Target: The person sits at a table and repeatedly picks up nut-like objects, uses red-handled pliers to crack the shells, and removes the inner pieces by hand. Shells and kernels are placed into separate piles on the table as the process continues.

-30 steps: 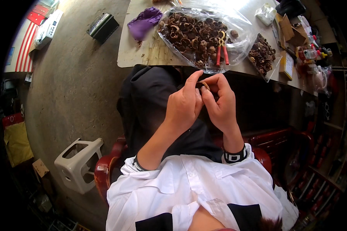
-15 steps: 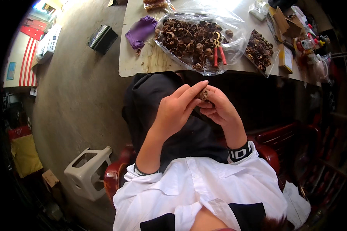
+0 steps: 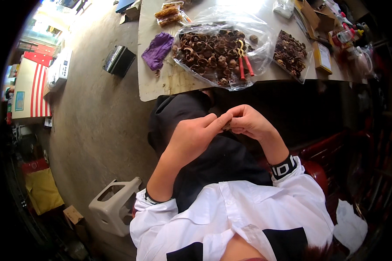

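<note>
Over my lap, my left hand [image 3: 195, 135] and my right hand [image 3: 251, 123] meet with their fingertips closed on a walnut [image 3: 227, 126]. Fingers cover most of the nut; only a small brown part shows. Beyond them, on the table, a clear plastic bag [image 3: 259, 54] lies spread under many brown walnut shells [image 3: 204, 54]. Red-handled pliers [image 3: 244, 61] rest on the shells at the right side of the bag. To the right of the bag, dark walnut kernels [image 3: 289, 53] form a heap on a flat tray or sheet.
A purple cloth or bag [image 3: 157, 50] lies on the table [image 3: 161, 87] near its left edge. Packaged snacks [image 3: 169, 14] sit farther back. A yellow-and-white box [image 3: 322, 58] stands at the right. On the floor are a black box [image 3: 119, 61] and a pale plastic stool [image 3: 113, 206].
Both hands have come lower in the view, and the fingers now cover more of the walnut. The table and floor objects have shifted slightly in the picture with the head's movement.
</note>
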The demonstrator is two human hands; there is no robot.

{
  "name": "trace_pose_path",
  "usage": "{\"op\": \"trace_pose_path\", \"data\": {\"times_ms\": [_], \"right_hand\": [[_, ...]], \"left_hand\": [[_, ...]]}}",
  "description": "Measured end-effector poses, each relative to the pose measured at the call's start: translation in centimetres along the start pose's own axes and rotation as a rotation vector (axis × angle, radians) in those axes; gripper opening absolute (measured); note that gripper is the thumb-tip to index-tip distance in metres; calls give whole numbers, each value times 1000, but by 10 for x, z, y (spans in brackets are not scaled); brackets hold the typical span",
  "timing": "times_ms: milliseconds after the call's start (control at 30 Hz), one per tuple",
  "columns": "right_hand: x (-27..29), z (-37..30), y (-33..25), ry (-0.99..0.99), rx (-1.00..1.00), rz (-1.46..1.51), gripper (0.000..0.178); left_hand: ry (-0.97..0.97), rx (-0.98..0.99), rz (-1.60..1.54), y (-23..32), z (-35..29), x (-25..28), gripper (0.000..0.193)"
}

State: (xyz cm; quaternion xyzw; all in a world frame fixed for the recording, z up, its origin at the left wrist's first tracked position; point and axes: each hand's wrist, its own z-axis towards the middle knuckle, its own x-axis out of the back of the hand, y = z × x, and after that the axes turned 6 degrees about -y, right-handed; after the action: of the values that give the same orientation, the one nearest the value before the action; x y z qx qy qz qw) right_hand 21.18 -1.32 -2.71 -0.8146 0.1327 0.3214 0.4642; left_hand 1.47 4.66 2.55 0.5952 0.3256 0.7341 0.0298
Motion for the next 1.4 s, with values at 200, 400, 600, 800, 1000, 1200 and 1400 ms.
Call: {"op": "trace_pose_path", "data": {"times_ms": [200, 400, 600, 800, 1000, 1200, 1400], "right_hand": [[2, 2, 6, -3, 21, 51, 9], [4, 8, 12, -47, 53, 160, 15], [-2, 9, 13, -80, 100, 243, 17], [-7, 5, 3, -83, 41, 156, 17], [-6, 10, 9, -181, 72, 252, 27], [-17, 22, 21, -139, 211, 428, 30], [-32, 18, 6, -116, 304, 588, 19]], "left_hand": [[-6, -59, 58, -1, 5, 0, 46], [64, -50, -107, -1, 8, -2, 47], [98, -55, -209, -5, 9, 0, 44], [-32, -26, -243, -7, 5, 10, 49], [52, -91, -260, -7, 9, 5, 45], [184, -144, -383, -10, 10, -6, 45], [442, 32, -560, -8, 4, -27, 38]]}}
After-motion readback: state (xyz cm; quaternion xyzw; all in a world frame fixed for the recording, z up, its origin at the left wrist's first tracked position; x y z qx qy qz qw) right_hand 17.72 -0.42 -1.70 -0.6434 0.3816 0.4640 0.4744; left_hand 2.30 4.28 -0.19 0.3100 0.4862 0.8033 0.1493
